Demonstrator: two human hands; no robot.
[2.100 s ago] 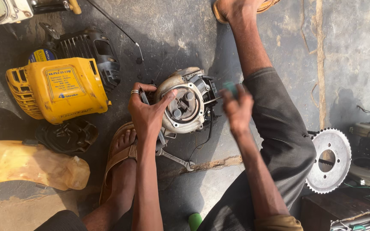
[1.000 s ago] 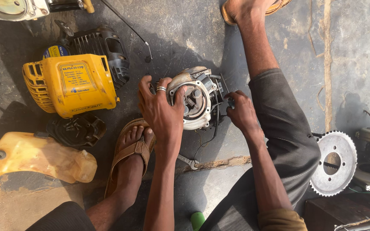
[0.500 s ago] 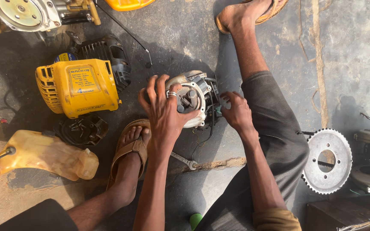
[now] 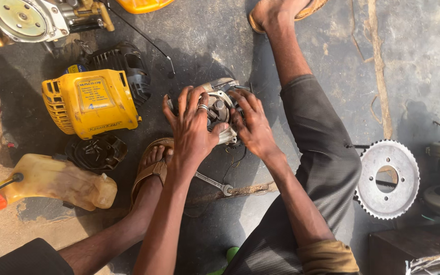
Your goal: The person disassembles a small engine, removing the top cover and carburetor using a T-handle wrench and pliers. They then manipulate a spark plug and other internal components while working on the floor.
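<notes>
Yellow engine cover point(image 4: 91, 103), silver sprocket point(image 4: 387, 179), grey ribbed trousers point(image 4: 318, 137).

a: what's lying around the yellow engine cover point(image 4: 91, 103)?

b: a black ribbed housing point(image 4: 123, 60) is sitting just behind it, and a black cap holding screws point(image 4: 96, 152) is resting just below it.

a: further off?

b: a yellowish fuel tank point(image 4: 57, 181) is lying below-left, a spanner point(image 4: 212, 182) is lying to its lower right, and a toothed sprocket point(image 4: 387, 179) is lying far right.
</notes>
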